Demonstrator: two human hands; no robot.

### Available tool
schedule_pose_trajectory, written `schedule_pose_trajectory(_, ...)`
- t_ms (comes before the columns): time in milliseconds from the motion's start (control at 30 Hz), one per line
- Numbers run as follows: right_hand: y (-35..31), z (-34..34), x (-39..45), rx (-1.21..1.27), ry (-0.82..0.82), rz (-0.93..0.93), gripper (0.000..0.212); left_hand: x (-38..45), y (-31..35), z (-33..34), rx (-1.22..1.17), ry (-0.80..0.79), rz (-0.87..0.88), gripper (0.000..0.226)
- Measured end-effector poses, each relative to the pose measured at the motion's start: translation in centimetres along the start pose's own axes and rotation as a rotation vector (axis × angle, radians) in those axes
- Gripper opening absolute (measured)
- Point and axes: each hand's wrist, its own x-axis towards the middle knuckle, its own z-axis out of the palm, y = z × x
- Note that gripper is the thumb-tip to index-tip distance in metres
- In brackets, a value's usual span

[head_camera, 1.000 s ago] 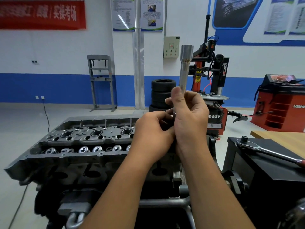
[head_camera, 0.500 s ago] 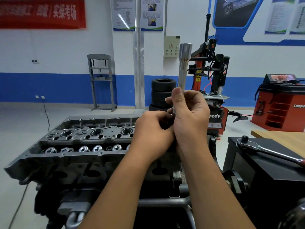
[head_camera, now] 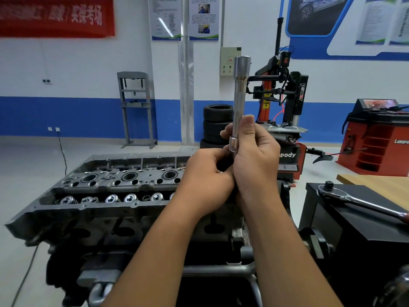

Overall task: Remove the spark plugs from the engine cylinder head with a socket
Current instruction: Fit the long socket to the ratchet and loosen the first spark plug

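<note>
Socket: long, shiny steel, upright | right hand grips it | left hand curled at base, contents unclear

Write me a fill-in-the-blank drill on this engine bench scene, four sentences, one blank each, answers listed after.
1. The right hand holds the long socket pointing ____.
2. The ratchet wrench lies on the ____ cabinet to the person's right.
3. The cylinder head sits to the ____ of both hands.
4. The left hand is curled at the socket's ____ end.

Missing words: up; black; left; lower
</note>
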Motion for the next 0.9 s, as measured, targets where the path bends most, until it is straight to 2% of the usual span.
schedule_pose_trajectory(167,0.02,-0.10,0.03,0.054,-0.009,0.008,0.034,0.03,-0.20,-0.31,0.018,0.013,-0.014,0.015)
schedule_pose_trajectory(267,0.10,-0.12,-0.10,0.037,-0.011,-0.034,0.040,0.17,-0.43,-0.39,0.050,0.067,-0.021,0.013)
schedule_pose_trajectory(467,0.18,-0.14,0.05,0.022,0.026,-0.005,0.031,-0.09,0.06,-0.69,-0.042,-0.082,-0.040,0.019)
schedule_pose_trajectory(533,0.00,-0.15,-0.06,0.040,-0.007,-0.023,0.030,-0.03,-0.09,-0.60,-0.009,-0.061,-0.003,0.020)
schedule_pose_trajectory(667,0.24,-0.18,-0.24,-0.025,-0.044,-0.095,0.023,-0.13,-0.15,-0.29,0.085,0.038,0.046,0.036)
schedule_pose_trajectory(733,0.39,-0.17,-0.16,-0.034,-0.045,-0.088,0.021,-0.07,-0.04,-0.30,0.066,-0.001,0.022,0.026)
schedule_pose_trajectory(800,0.45,-0.13,-0.02,-0.024,-0.035,-0.042,0.029,-0.14,0.15,-0.44,0.004,-0.057,-0.014,0.023)
schedule_pose_trajectory(900,0.45,-0.12,0.20,0.028,-0.028,0.035,0.032,-0.19,0.15,-0.42,0.005,-0.047,-0.021,0.019)
